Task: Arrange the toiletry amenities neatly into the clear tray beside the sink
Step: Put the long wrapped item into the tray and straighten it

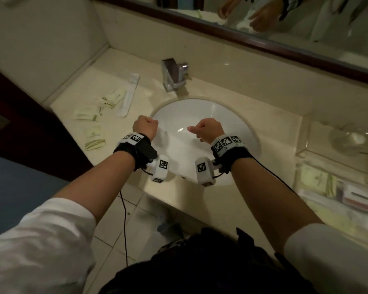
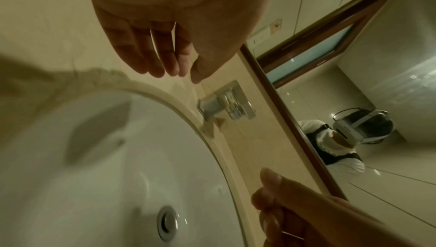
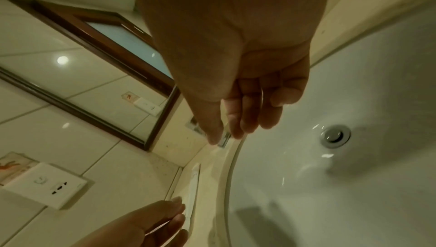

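Note:
Both my hands hang over the white sink [image 1: 202,109] and hold nothing. In the head view my left hand [image 1: 146,125] is above the basin's left rim, my right hand [image 1: 203,130] above its middle. The wrist views show the left hand [image 2: 175,73] and the right hand [image 3: 232,129] with loose, downward fingers. Several pale green sachets [image 1: 113,98] and a long white packet [image 1: 128,94] lie on the counter left of the sink. The clear tray [image 1: 301,154] stands on the counter to the right, with packets [image 1: 316,179] inside.
A chrome faucet [image 1: 174,75] stands behind the basin, below a framed mirror [image 1: 285,20]. A glass bowl [image 1: 353,139] sits at the tray's far end and a small box [image 1: 358,197] at its near end. A dark door [image 1: 19,115] borders the counter's left end.

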The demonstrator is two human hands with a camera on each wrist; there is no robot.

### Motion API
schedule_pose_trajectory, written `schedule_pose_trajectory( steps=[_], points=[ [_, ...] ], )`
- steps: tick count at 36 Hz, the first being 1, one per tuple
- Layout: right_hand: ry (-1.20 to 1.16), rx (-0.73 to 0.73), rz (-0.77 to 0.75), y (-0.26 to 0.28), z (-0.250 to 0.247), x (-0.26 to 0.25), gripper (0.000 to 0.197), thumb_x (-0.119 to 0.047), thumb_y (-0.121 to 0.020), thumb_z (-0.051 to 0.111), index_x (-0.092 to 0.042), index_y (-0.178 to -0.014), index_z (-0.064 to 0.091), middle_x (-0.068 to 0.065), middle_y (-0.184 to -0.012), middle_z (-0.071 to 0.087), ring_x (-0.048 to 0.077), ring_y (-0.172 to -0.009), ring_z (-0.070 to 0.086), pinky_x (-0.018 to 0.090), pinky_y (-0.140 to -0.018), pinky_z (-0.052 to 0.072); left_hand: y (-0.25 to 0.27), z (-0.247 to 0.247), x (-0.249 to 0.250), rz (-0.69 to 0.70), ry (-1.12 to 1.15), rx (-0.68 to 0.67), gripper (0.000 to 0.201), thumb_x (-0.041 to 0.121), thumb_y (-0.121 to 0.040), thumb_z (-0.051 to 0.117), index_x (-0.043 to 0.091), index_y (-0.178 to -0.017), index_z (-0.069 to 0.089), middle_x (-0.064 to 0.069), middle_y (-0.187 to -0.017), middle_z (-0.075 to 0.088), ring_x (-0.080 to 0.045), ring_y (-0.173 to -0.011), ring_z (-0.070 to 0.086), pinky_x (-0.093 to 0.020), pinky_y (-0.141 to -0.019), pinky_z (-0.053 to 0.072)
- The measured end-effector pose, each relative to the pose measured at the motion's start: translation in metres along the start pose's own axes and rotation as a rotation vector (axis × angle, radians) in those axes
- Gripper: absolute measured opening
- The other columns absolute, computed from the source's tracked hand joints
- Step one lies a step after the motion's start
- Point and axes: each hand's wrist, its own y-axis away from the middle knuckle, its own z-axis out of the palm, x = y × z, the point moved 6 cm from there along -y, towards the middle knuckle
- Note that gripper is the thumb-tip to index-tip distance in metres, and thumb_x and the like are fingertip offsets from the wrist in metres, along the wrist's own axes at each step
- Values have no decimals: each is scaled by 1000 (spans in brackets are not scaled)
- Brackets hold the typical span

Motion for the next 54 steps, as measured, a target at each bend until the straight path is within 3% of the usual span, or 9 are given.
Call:
schedule_pose_trajectory(
  steps=[4, 9, 18, 21, 31, 38, 43, 49, 54],
  points=[
    [-13, -57, 2, -26, 34, -39, 34, -43, -90, 59, -12, -76, 64, 7, -87, 72, 18, -74, 65, 25, -66, 49, -45, -31, -24, -43, -27, -9, 33, 31, -88, 58, 3, -105, 65, -18, -114, 64, -36, -101, 60, -32, -82, 46],
    [-59, -131, 21, -55, 75, -79, 33, -39, -90, 60, -6, -90, 67, 10, -95, 73, 20, -79, 68, 35, -82, 57, -85, -60, -49, -123, -88, -7, 38, 28, -90, 56, 5, -120, 54, -17, -130, 49, -36, -111, 54, -36, -92, 44],
    [-94, -192, 77, -102, 120, -120, 27, -38, -88, 64, -13, -76, 66, 5, -88, 74, 18, -79, 70, 37, -84, 57, -138, -79, -79, -142, -202, -59, 70, 45, -86, 57, 4, -139, 37, -20, -145, 37, -37, -132, 38, -49, -108, 34],
    [-101, -207, 87, -116, 128, -129, 27, -36, -88, 64, -9, -89, 71, 8, -94, 74, 20, -86, 71, 38, -85, 57, -143, -78, -76, -137, -297, -114, 71, 47, -92, 51, 4, -144, 29, -19, -150, 28, -36, -137, 32, -48, -111, 30],
    [-183, -203, 122, -153, 150, -150, 25, -22, -90, 62, -1, -102, 69, 12, -91, 71, 22, -79, 66, 38, -84, 57, -166, -68, -71, 7, -360, -141, 70, 57, -79, 57, -3, -114, 57, -24, -115, 61, -43, -97, 62, -49, -82, 53],
    [-246, -192, 161, -173, 161, -159, 21, -18, -89, 61, 1, -91, 71, 19, -95, 73, 31, -83, 69, 43, -85, 57, -171, -67, -58, 50, -351, -141, 65, 49, -79, 66, 1, -120, 48, -19, -122, 56, -40, -106, 59, -47, -87, 51],
    [-333, -183, 192, -180, 161, -160, 23, -9, -90, 60, 9, -102, 67, 14, -79, 66, 16, -59, 61, 24, -60, 54, -175, -65, -56, 51, -348, -145, 66, 45, -79, 68, 1, -123, 45, -20, -124, 55, -40, -109, 58, -47, -88, 51],
    [-346, -176, 222, -186, 163, -159, 21, -11, -90, 60, 7, -97, 68, 7, -69, 63, 17, -59, 60, 31, -72, 55, -179, -63, -54, 101, -331, -167, 54, 40, -78, 70, 1, -111, 53, -19, -112, 61, -37, -96, 62, -47, -81, 54],
    [-361, -170, 251, -190, 164, -161, 23, -15, -89, 61, 5, -99, 68, 11, -82, 67, 21, -68, 62, 38, -86, 54, -180, -60, -50, 188, -325, -194, 36, 32, -83, 67, 4, -103, 57, -19, -110, 58, -37, -95, 60, -44, -81, 52]
  ],
)
